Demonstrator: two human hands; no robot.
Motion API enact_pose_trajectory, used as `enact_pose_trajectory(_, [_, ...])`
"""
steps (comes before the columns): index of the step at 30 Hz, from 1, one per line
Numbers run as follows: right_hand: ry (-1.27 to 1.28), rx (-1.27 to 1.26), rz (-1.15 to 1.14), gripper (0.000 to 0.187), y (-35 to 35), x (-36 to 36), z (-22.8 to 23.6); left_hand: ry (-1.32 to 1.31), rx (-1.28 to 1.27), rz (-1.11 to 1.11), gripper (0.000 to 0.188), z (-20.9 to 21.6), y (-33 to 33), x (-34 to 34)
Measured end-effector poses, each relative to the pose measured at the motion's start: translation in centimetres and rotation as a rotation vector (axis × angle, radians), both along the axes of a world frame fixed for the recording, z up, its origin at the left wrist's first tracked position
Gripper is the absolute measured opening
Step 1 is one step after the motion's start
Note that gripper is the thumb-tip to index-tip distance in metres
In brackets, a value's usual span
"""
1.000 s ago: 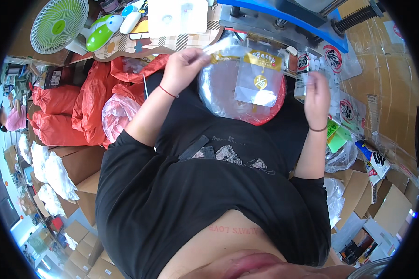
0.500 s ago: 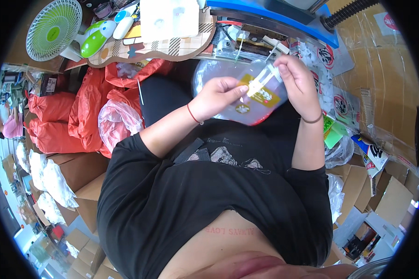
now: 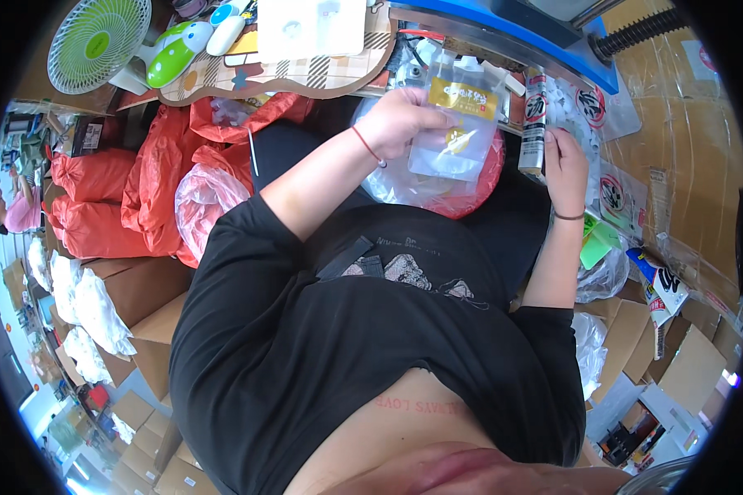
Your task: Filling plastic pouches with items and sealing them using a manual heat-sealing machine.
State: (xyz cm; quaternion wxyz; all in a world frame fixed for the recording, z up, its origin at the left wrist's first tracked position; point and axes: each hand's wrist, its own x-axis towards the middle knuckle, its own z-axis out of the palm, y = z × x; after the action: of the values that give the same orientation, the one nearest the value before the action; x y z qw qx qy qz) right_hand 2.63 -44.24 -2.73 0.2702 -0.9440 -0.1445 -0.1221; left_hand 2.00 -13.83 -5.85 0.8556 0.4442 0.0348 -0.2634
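Observation:
My left hand point(image 3: 413, 124) pinches a clear plastic pouch point(image 3: 444, 157) by its left edge. The pouch has a gold printed band across its upper part and a smaller gold mark below. It is held up over a round tub point(image 3: 489, 177) with a red lower side, which sits between my legs with clear plastic on it. My right hand point(image 3: 566, 169) is further right, with its fingers closed at the edge of a narrow black-and-white printed packet point(image 3: 533, 124). Part of that packet's lower edge lies behind the fingers.
A blue-framed machine point(image 3: 504, 37) stands at the far edge, by a patterned board point(image 3: 322, 74) bearing a white tray point(image 3: 309, 33). A green-and-white fan point(image 3: 99, 45) and red bags point(image 3: 99, 202) are at left. Printed pouches point(image 3: 590, 103) lie at right beside cardboard point(image 3: 669, 148).
My right hand has let go of the gold-banded pouch, moved right and down, and now has the printed packet. My left hand has raised the pouch, which now hangs flat and upright.

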Motion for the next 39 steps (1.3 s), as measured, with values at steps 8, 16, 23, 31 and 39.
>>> enact_pose_trajectory(8, [0.028, 0.042, -0.028, 0.026, -0.2, -0.3, 0.0, 0.039, 0.039, -0.012, 0.023, 0.2, -0.1, 0.0])
enact_pose_trajectory(16, [0.078, 0.062, -0.022, 0.027, -0.2, -0.1, -0.2, 0.056, 0.037, -0.065, 0.026, 0.3, 0.2, 0.0])
enact_pose_trajectory(23, [0.055, 0.086, -0.035, 0.027, 0.0, -0.2, -0.1, 0.027, 0.017, -0.068, 0.024, 0.2, 0.1, 0.1])
enact_pose_trajectory(31, [-0.048, 0.091, -0.050, 0.023, -0.1, -0.2, -0.5, -0.084, 0.141, -0.104, 0.024, 0.7, 0.0, -1.9])
enact_pose_trajectory(39, [-0.039, 0.092, -0.127, 0.020, 0.0, -0.6, -0.5, -0.210, 0.182, -0.102, 0.028, 3.8, 2.0, -6.1])
